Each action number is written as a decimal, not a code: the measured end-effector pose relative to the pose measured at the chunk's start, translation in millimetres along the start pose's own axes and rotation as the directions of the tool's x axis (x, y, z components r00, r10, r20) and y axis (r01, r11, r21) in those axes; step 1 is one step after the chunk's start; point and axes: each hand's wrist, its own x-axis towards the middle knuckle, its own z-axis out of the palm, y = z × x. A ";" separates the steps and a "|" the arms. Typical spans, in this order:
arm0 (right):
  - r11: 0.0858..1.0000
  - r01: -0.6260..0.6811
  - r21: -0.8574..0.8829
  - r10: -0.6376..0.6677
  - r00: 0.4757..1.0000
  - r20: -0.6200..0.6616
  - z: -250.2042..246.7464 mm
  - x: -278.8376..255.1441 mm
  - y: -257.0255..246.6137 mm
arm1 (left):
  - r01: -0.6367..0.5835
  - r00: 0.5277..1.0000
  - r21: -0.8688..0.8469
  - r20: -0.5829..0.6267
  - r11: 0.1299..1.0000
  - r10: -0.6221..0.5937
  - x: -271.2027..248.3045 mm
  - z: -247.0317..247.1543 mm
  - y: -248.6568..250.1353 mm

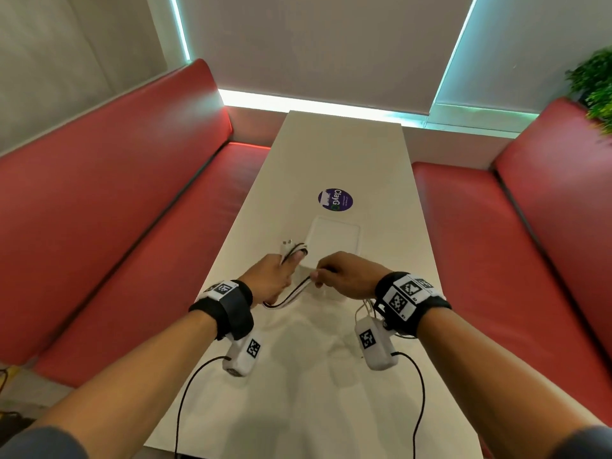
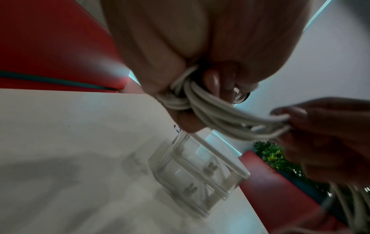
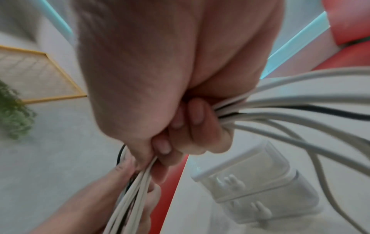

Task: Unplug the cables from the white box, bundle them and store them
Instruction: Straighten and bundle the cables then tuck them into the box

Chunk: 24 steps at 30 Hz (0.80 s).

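A bundle of white and black cables (image 1: 287,299) stretches between my two hands above the white table (image 1: 331,154). My left hand (image 1: 284,270) grips one end of the bundle, and loose plug ends stick out past its fingers. My right hand (image 1: 326,276) pinches the strands a little to the right. In the left wrist view the cables (image 2: 220,117) wrap round my curled fingers. The right wrist view has my fist closed on the cables (image 3: 290,104), which fan out to the right. The white box (image 1: 332,238) lies flat just beyond both hands, with its latches (image 2: 209,167) (image 3: 230,183) showing.
A round purple sticker (image 1: 335,199) sits on the table past the box. Red benches flank the table on the left (image 1: 116,210) and right (image 1: 496,243). A green plant (image 1: 596,84) stands at the far right. Black wrist-camera leads (image 1: 185,392) hang over the near table edge.
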 end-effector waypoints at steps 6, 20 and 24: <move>0.928 0.014 0.372 0.053 0.984 -0.170 3.4 5.0 -7.4 | -0.142 0.988 0.194 0.088 0.971 0.127 -11.0 15.3 7.4; 0.696 -0.070 0.715 0.111 0.994 -0.010 -4.0 -2.3 -3.2 | -0.161 0.971 0.246 0.216 0.956 0.108 -12.5 16.5 2.3; 0.778 -0.057 0.626 0.094 0.995 -0.025 0.8 -5.0 8.2 | -0.124 0.981 0.150 0.170 0.981 0.098 -11.4 8.7 1.2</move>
